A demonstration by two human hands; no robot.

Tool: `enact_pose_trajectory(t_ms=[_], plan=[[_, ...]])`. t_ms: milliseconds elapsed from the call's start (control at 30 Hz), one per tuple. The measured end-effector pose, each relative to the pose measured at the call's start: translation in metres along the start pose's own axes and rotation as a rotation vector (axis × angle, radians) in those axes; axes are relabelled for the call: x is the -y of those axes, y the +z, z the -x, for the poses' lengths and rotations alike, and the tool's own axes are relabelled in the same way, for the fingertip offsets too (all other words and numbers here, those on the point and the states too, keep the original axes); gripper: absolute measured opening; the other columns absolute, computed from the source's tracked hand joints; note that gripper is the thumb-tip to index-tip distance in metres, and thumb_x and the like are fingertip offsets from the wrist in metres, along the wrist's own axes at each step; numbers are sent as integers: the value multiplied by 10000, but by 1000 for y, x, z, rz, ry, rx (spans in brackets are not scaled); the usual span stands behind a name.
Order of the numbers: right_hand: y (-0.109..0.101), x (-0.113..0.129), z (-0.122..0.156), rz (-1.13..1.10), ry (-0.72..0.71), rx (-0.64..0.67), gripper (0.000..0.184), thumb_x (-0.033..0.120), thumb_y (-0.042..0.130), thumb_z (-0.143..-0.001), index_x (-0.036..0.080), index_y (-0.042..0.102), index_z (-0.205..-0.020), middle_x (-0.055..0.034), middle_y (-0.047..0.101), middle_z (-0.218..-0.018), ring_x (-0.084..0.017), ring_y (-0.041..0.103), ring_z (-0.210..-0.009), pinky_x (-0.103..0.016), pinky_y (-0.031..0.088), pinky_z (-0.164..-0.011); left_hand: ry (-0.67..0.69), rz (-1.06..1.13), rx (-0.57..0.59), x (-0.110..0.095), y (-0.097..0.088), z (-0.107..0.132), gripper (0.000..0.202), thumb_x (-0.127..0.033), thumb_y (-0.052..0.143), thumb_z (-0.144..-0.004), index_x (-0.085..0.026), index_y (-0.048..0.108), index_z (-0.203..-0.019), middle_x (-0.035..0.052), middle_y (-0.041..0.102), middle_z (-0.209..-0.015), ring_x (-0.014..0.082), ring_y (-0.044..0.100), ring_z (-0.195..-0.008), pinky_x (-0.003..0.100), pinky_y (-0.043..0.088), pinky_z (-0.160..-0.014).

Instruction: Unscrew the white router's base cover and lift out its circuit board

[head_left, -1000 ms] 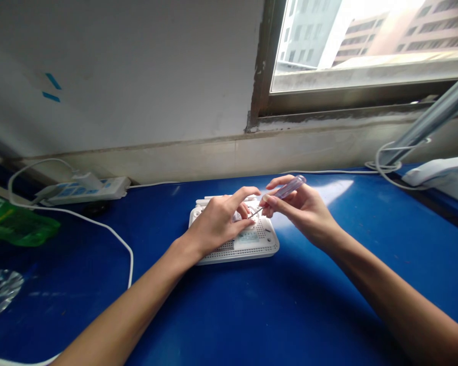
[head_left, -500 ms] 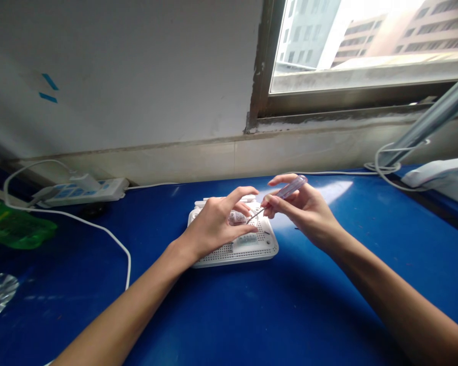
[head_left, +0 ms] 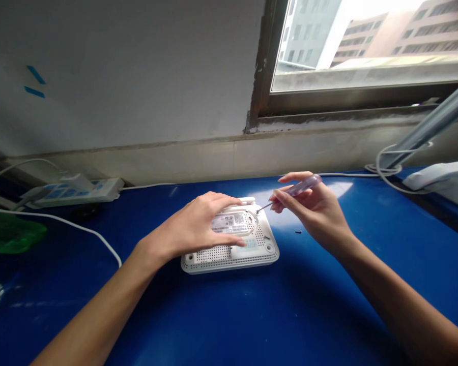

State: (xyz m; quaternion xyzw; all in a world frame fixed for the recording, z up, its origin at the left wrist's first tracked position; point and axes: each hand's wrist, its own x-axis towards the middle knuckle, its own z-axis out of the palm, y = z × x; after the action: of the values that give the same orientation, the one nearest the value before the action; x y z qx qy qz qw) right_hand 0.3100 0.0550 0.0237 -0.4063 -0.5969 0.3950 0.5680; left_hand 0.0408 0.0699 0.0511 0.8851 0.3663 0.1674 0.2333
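A white router [head_left: 248, 254] with vent holes and a printed label lies underside up on the blue table. Across its left part rests my left hand [head_left: 198, 223], thumb and fingers spread apart over the casing and partly covering the label. My right hand [head_left: 309, 203] grips a screwdriver [head_left: 301, 186] by its translucent purple handle. The thin metal shaft slants down to the left, its tip at the hole in the router's far right corner. On the table right of the router lies a small dark screw [head_left: 298, 232].
A white power strip [head_left: 107, 189] with a plugged-in adapter and white cable [head_left: 87, 231] sits at the back left. Nearby lies a green plastic bottle [head_left: 15, 234]. A metal pole [head_left: 416, 129] and white device [head_left: 442, 178] stand at the right, below the window.
My left hand has flattened and shifted left, uncovering the label. The screwdriver tip has moved from the router's middle to its far right corner. The view has shifted slightly.
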Motion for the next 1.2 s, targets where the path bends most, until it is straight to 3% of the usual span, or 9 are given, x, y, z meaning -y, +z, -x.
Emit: enact_pose_trajectory(t_ms=[167,300,400,500,600,700,800,1000,1200], plan=[[-2,-2,2,48,-2,49,317,385,833,-898,260,633,-1109,-17,784,-807,-192,750,-694,-346,639,-697,-25,-47,64,1,4,4,876,-727,816,-779,-331,586,-1526,100,625,-1521,361,574,-1387,459,468,-1149],[-3,2,-1,222,-44,122,542,381,866,-857,289,573,-1304,-21,794,-872,-220,769,-710,-354,639,-696,4,-33,103,-1,2,7,977,-647,911,-710,-364,532,-1564,89,583,-1572,374,533,-1429,471,444,-1167],[2,10,-12,455,-161,227,697,343,867,-855,313,506,-1451,-12,796,-851,-228,768,-692,-321,600,-636,34,-5,119,-2,-1,8,992,-583,941,-707,-381,507,-1575,55,575,-1589,361,494,-1464,469,429,-1183],[11,18,-26,710,-300,341,550,300,846,-869,295,588,-1354,23,761,-757,-192,709,-591,-282,523,-567,38,0,107,-2,0,11,939,-606,914,-738,-362,524,-1557,50,586,-1579,352,481,-1473,478,448,-1170],[17,16,-34,863,-447,360,542,277,843,-870,264,594,-1351,-7,796,-891,-193,723,-654,-294,542,-619,62,-31,72,-1,6,19,927,-641,874,-776,-322,508,-1566,64,533,-1629,340,446,-1510,498,409,-1214],[20,6,-31,786,-533,291,595,246,812,-908,261,554,-1443,-47,816,-1077,-194,771,-769,-308,599,-726,66,-64,23,0,15,27,975,-643,874,-774,-306,470,-1596,84,479,-1668,353,403,-1546,538,330,-1268],[22,-3,-20,679,-559,223,574,216,799,-921,256,573,-1447,-34,825,-1052,-175,780,-764,-291,622,-759,69,-53,-33,1,22,34,996,-612,904,-744,-302,473,-1587,93,508,-1644,359,415,-1538,542,333,-1268],[26,11,1,601,-634,151,419,120,600,-1032,215,635,-1439,-99,792,-1263,-187,790,-1044,-300,617,-923,81,-72,-53,-7,28,44,958,-556,922,-726,-299,507,-1550,72,556,-1600,346,467,-1487,531,379,-1239],[24,19,8,518,-592,95,338,116,710,-977,234,733,-1292,-54,798,-1084,-160,759,-890,-307,614,-836,50,-105,-39,-12,31,52,961,-581,918,-718,-303,515,-1544,70,543,-1615,343,460,-1497,553,350,-1257]])
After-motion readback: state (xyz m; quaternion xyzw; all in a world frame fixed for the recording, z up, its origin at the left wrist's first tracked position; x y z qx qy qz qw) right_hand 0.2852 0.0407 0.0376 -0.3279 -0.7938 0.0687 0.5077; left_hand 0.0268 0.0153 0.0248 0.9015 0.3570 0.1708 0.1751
